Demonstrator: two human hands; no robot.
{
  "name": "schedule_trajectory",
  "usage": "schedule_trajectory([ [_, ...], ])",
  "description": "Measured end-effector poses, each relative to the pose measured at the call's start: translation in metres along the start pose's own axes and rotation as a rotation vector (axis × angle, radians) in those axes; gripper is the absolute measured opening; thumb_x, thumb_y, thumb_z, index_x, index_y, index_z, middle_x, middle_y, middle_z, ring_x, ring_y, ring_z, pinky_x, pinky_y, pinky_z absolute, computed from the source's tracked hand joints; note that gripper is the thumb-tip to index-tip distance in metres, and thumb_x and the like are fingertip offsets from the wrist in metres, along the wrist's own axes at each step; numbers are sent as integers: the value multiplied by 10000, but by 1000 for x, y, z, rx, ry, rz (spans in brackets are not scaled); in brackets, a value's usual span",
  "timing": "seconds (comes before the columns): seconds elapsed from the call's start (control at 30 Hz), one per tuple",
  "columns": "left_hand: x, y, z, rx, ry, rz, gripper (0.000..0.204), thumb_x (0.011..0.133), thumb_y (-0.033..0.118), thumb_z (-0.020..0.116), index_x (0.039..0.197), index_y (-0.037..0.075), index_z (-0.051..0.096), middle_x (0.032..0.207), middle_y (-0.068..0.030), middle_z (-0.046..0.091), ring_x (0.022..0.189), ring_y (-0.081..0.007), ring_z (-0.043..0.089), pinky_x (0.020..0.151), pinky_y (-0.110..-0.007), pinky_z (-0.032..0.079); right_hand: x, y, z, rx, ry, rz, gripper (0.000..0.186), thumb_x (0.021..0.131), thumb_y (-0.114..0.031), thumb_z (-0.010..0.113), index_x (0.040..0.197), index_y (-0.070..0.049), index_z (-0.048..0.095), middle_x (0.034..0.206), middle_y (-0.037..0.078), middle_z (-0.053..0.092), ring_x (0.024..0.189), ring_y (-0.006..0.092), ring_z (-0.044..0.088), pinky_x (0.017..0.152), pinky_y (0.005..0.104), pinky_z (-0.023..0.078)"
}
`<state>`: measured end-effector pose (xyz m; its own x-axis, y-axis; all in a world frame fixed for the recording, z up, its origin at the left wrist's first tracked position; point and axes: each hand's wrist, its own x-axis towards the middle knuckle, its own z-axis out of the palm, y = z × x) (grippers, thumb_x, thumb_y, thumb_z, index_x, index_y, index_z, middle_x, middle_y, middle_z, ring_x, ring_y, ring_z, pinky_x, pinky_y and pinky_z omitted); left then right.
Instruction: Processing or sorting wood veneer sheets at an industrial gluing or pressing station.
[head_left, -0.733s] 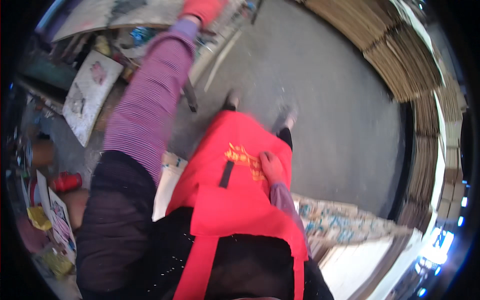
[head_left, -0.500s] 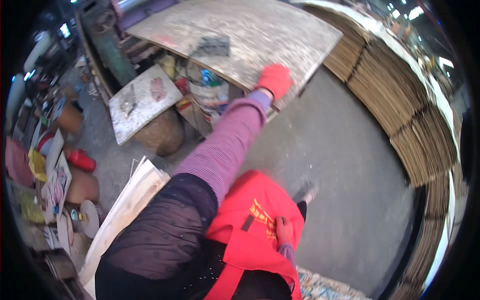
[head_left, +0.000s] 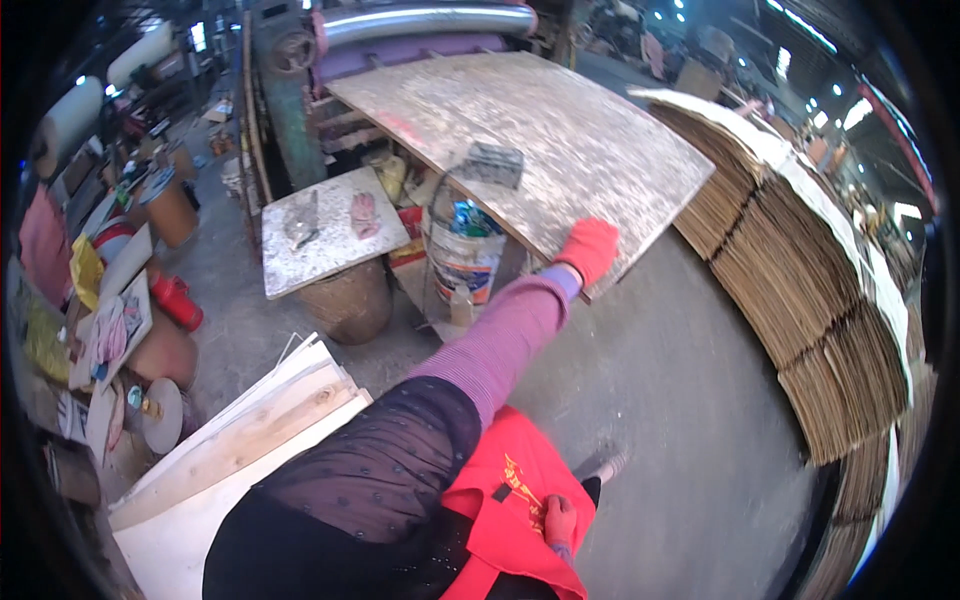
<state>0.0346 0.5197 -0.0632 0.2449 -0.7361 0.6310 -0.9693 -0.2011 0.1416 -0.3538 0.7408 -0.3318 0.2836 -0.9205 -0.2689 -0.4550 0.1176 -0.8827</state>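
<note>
My left arm, in a purple striped sleeve, reaches out to a large stained board tabletop [head_left: 590, 130]. In its red glove, my left hand [head_left: 588, 250] rests on the board near the closest corner, fingers curled in. Whatever lies under those fingers is hidden. A dark grey block-shaped thing [head_left: 493, 165] lies on the same board, to the left of that hand. My right hand [head_left: 560, 521], also reddish-gloved, hangs low against the red apron [head_left: 520, 450]. Its fingers are curled, and I cannot see what is inside them.
Tall stacks of thin brown sheets [head_left: 790, 260] curve along the right. At the left stand a small table [head_left: 330, 255] with a glove [head_left: 365, 214] on it, a bucket [head_left: 465, 265] and pale wood sheets [head_left: 240, 440]. A roller machine [head_left: 430, 25] is behind the board.
My view has tilted up, so more of the roller machine shows. My left hand stays near the board's corner, its fingers looking more curled. The right hand remains at the apron.
</note>
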Motion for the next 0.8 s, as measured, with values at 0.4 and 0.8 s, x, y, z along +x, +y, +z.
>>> schedule_trajectory([
  [0.4,-10,6,5,180,65,-11,139,728,134,536,834,93,616,849,-105,617,839,-253,600,712,-394,453,6,29,-3,285,-160,70,194,822,-134,506,724,0,607,582,34,551,479,105,469,433,242,347],
  [0.8,-10,5,-1,-4,53,35,122,721,132,551,818,119,624,886,-106,612,896,-265,583,767,-391,433,-2,5,-2,207,-118,65,197,829,-137,500,721,-8,602,576,19,533,468,97,446,428,241,335],
])
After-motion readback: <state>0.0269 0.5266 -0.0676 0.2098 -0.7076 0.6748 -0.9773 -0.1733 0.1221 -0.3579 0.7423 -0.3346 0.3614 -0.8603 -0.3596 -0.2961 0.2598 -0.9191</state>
